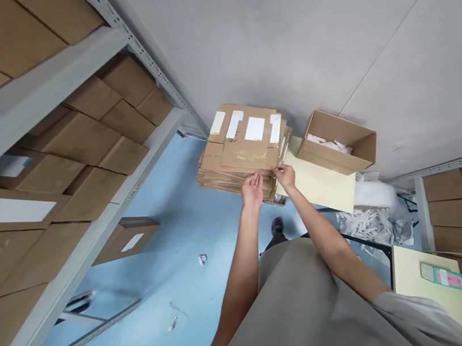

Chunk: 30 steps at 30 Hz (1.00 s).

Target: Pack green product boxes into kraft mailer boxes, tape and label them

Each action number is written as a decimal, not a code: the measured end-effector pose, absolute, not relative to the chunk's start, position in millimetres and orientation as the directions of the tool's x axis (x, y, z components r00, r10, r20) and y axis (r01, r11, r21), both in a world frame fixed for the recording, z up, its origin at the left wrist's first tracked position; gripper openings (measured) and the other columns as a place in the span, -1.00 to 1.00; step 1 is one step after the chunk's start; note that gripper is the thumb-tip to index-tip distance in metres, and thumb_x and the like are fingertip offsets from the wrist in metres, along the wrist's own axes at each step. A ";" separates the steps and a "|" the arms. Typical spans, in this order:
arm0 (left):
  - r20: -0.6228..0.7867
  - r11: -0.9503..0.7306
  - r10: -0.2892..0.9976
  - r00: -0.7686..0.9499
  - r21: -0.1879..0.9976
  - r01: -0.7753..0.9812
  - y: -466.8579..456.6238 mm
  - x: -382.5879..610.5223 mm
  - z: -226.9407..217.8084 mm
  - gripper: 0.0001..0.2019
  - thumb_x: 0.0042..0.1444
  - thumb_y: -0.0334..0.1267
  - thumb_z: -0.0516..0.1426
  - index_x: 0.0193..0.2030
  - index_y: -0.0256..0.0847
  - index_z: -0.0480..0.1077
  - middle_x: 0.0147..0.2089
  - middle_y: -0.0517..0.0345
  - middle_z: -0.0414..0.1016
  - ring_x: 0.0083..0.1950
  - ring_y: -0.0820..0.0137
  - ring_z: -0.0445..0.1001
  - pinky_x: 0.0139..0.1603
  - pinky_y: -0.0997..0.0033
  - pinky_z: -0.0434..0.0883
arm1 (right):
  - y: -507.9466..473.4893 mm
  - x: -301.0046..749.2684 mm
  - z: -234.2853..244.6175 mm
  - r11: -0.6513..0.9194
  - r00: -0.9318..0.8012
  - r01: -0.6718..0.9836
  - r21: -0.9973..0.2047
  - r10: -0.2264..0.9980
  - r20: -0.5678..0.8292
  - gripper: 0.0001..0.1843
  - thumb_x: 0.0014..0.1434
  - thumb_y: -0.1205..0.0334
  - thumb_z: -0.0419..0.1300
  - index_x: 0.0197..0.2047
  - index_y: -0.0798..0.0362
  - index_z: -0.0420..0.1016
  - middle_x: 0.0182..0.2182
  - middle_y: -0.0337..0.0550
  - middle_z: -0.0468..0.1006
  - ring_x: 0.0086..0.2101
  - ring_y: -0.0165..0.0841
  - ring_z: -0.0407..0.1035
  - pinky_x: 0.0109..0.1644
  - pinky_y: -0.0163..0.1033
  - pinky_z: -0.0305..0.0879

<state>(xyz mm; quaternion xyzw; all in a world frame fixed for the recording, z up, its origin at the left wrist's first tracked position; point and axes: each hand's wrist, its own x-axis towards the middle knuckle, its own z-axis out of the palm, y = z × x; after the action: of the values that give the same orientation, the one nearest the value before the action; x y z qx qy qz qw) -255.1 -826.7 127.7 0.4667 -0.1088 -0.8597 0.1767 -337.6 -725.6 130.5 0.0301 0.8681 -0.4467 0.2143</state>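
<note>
A tall stack of flattened cardboard boxes stands in front of me, with several white labels on its top sheet. My left hand is at the near edge of the stack, palm partly turned up, its fingers stretched out and nothing visible in them. Close by on the right, my right hand has its thumb and fingers pinched together at the near right corner of the stack. Whatever lies between those fingertips is too small to make out.
An uncovered cardboard box with white paper scraps rests on a pale yellow board by the wall. Shelving full of cartons lines the left. Shredded paper is heaped at right. Litter dots the blue floor.
</note>
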 end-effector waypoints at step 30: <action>-0.329 -0.493 0.268 -0.906 0.761 -0.422 -476.6 -315.0 192.1 -0.71 -0.19 -0.18 0.49 -0.32 -0.17 0.59 -0.24 0.17 0.72 -0.16 0.32 0.67 -0.01 0.38 0.57 | -268.0 -48.2 182.3 0.041 -0.294 0.310 -0.950 0.954 -0.055 0.05 0.16 -0.44 0.45 0.50 0.06 0.52 0.36 0.31 0.61 -0.19 -0.15 0.72 0.07 0.11 0.68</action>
<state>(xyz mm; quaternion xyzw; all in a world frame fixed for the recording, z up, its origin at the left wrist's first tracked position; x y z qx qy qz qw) -315.0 -476.6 192.1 0.0833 -0.4617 -0.8600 -0.2007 -48.2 -268.0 182.3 0.4932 0.6406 -0.4862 -0.3315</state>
